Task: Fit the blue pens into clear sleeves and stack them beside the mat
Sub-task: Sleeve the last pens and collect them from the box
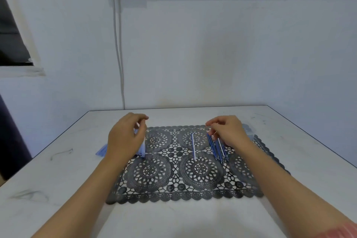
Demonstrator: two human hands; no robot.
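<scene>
A dark lace mat (173, 176) lies on the white table. My left hand (125, 137) is at the mat's left edge, its fingers curled round a sleeved pen (142, 149) that points toward me. More sleeved pens (102, 150) lie in a pile on the table left of the mat, partly hidden by that hand. One blue-and-white pen (193, 147) lies alone mid-mat. My right hand (228, 131) hovers with curled fingers over a bundle of loose blue pens (217, 149) on the mat's right part; whether it pinches one is not visible.
Clear sleeves (249, 131) lie behind my right hand at the mat's far right corner. The table (58, 189) has its far edge near a white wall with a socket and cable (118, 54). A dark shape stands at the left.
</scene>
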